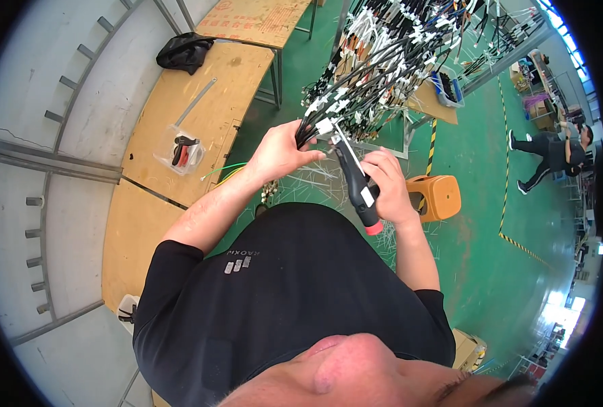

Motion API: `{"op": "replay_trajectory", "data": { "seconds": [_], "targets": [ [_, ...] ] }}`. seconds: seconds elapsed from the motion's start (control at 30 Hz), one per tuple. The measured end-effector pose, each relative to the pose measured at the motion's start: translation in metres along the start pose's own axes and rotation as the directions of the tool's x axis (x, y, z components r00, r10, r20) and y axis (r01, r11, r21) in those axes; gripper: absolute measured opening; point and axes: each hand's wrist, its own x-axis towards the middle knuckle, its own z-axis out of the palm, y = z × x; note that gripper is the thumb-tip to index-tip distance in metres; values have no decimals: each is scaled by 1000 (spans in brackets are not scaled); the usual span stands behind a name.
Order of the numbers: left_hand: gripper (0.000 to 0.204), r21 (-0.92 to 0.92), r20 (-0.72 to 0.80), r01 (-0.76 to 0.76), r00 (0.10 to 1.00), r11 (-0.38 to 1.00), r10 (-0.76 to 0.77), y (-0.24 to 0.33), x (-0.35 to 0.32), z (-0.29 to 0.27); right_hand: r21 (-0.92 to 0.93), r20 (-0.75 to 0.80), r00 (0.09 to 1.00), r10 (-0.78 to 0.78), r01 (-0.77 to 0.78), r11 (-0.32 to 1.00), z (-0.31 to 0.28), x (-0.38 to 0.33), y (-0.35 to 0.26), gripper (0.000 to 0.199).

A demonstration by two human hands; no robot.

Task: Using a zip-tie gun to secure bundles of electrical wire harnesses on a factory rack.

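Observation:
My left hand (282,150) grips a bundle of black cables (355,81) that runs up to a wiring board with many white connectors. My right hand (388,183) holds a black cable-tie gun (355,186) with a red butt end; its nose points up at the bundle next to my left fingers. A white cable tie (345,141) sticks out at the tool's nose, by the bundle.
A plywood workbench (199,115) lies to my left, with a clear plastic tray (178,150) holding a red-and-black tool, a metal rod and a black bag (184,51). An orange stool (438,195) stands on the green floor. Another person (552,152) stands far right.

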Motion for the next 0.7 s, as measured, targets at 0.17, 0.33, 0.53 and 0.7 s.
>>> {"op": "replay_trajectory", "data": {
  "seconds": [0.17,0.33,0.53,0.7],
  "targets": [
    [27,-152,121,68,991,986,-50,-1,-2,-8,576,186,855,485,-494,651,-10,-44,11,38],
    [23,-103,-18,-26,1000,994,24,-4,-3,3,696,259,808,529,-536,478,-36,-27,-17,44],
    [25,-97,17,38,999,995,-36,0,-1,0,446,218,881,421,-473,760,-47,-20,-31,29],
    [24,-81,30,45,999,996,-43,6,-2,-3,359,221,939,264,-330,873,-47,-14,-32,43]
  ]
}}
